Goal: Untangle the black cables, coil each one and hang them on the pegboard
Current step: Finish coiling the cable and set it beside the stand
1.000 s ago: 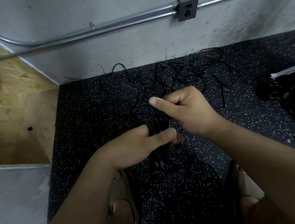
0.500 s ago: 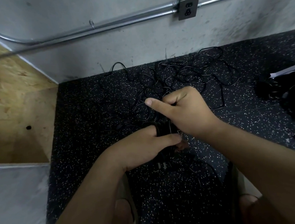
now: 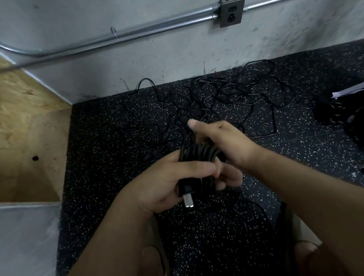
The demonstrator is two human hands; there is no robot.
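A coiled black cable [image 3: 199, 154] sits bundled in my left hand [image 3: 169, 182], whose fingers and thumb wrap round it. Its silver plug [image 3: 188, 200] hangs out below my palm. My right hand [image 3: 222, 141] is just right of the bundle, fingers curled at the coil's upper right end with the thumb sticking out; the cable end it holds is mostly hidden. A tangle of loose black cables [image 3: 228, 97] lies on the speckled floor beyond my hands, near the wall. No pegboard is in view.
A plywood box [image 3: 19, 133] stands at the left against the concrete wall. A metal conduit and outlet box [image 3: 231, 12] run along the wall. A dark heap of other cables [image 3: 358, 119] lies at the right. My sandalled feet [image 3: 158, 261] show at the bottom.
My left hand has turned so the coil and its silver plug now show. The right hand has shifted slightly up and right along the bundle.
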